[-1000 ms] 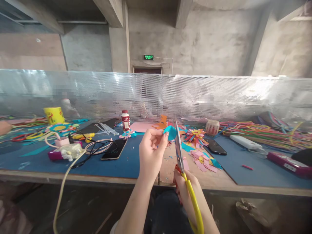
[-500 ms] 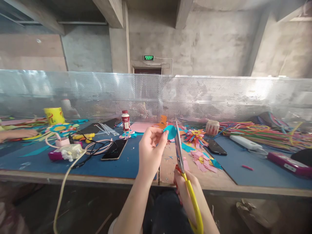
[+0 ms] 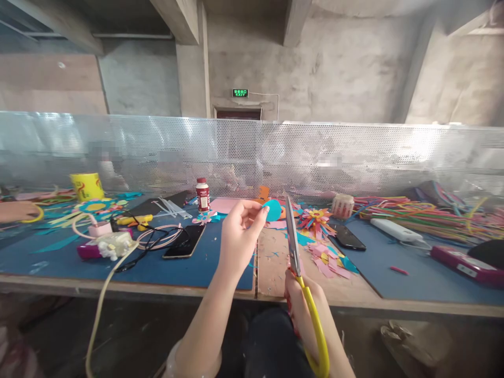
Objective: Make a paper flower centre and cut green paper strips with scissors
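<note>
My left hand (image 3: pixel 239 236) is raised over the bench edge and pinches a small round teal paper piece (image 3: pixel 272 210) between thumb and fingertips. My right hand (image 3: pixel 303 310) grips yellow-handled scissors (image 3: pixel 293 247), blades pointing up and standing just right of the teal piece, apart from it. Below the blades lie pink, teal and yellow paper scraps (image 3: pixel 328 260) and a finished multicoloured paper flower (image 3: pixel 314 218).
Two black phones (image 3: pixel 185 241) (image 3: pixel 346 237) lie on the blue mats. A red-capped bottle (image 3: pixel 202 194), a power strip with cables (image 3: pixel 112 244), a yellow tape roll (image 3: pixel 86 185) and coloured paper strips (image 3: pixel 425 212) crowd the bench. Another person's hand (image 3: pixel 16 211) shows far left. A perforated metal screen (image 3: pixel 252 152) backs the bench.
My left hand has drawn the teal piece slightly left, away from the scissor blades. The other person's hand at far left has shifted and holds a yellow ring.
</note>
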Motion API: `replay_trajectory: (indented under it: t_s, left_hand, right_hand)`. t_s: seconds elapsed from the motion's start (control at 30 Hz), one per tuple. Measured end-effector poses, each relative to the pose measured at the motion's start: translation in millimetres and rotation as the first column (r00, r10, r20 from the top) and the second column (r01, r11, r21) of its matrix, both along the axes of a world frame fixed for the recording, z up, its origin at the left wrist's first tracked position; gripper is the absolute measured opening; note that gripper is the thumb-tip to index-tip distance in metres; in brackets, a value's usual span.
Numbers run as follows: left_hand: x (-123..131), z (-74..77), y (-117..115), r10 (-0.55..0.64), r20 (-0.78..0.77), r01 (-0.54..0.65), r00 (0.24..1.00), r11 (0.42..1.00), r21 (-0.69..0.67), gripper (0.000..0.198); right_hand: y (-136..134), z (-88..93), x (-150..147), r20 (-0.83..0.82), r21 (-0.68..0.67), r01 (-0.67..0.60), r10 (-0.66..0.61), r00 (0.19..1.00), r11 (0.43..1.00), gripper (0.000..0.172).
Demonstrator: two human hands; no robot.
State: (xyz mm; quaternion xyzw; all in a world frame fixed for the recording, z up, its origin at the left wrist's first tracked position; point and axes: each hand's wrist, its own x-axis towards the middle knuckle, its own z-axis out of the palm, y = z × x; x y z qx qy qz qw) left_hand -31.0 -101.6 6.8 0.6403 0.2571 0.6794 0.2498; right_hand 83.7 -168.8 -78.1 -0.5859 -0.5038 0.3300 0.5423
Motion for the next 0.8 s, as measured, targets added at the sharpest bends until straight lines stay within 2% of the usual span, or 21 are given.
replay_trajectory:
  t_s: [0.17, 0.33, 0.43, 0.53, 0.6, 0.63, 0.7, 0.8]
  left_hand:
    - [-18, -3.7, 32, 0.048, -0.213, -0.056, 0.976, 0.998, -0.033, 0.014]
    - [-37, -13.2, 63, -0.108, -0.415, 0.027, 0.903, 0.980, -0.197, 0.015]
    - [-48, -26.5, 61, -0.161, -0.569, -0.007, 0.806, 0.959, -0.282, 0.015]
    - [-52, -46.5, 44, -0.088, -0.745, -0.093, 0.662, 0.976, -0.198, 0.015]
    - [-47, -61.5, 32, -0.080, -0.778, -0.113, 0.623, 0.975, -0.190, 0.013]
    - [-43, -68.9, 27, -0.090, -0.777, -0.119, 0.623, 0.971, -0.208, 0.012]
    - [-30, -83.0, 21, -0.109, -0.719, -0.104, 0.687, 0.964, -0.245, 0.011]
    - [-7, -100.0, 19, -0.117, -0.452, 0.046, 0.884, 0.985, -0.166, 0.016]
  right_hand:
    - [-1, 1.4, 1, -0.219, -0.081, -0.011, -0.007, 0.976, 0.997, 0.037]
    - [4, 6.6, 9, -0.312, -0.026, -0.038, 0.028, 0.950, 0.999, 0.038]
    - [3, 11.5, 18, -0.282, -0.017, -0.041, 0.035, 0.959, 0.999, 0.041]
    - [-3, 17.2, 25, -0.237, 0.010, 0.002, 0.001, 0.971, 1.000, 0.043]
    - [-7, 19.9, 26, -0.237, 0.028, 0.018, -0.011, 0.971, 0.999, 0.044]
    - [-8, 20.8, 26, -0.242, 0.035, 0.021, -0.012, 0.970, 0.999, 0.045]
    - [-9, 21.9, 24, -0.239, 0.032, 0.019, -0.011, 0.971, 0.999, 0.045]
    - [-7, 23.2, 21, -0.213, 0.004, 0.039, -0.038, 0.976, 0.999, 0.044]
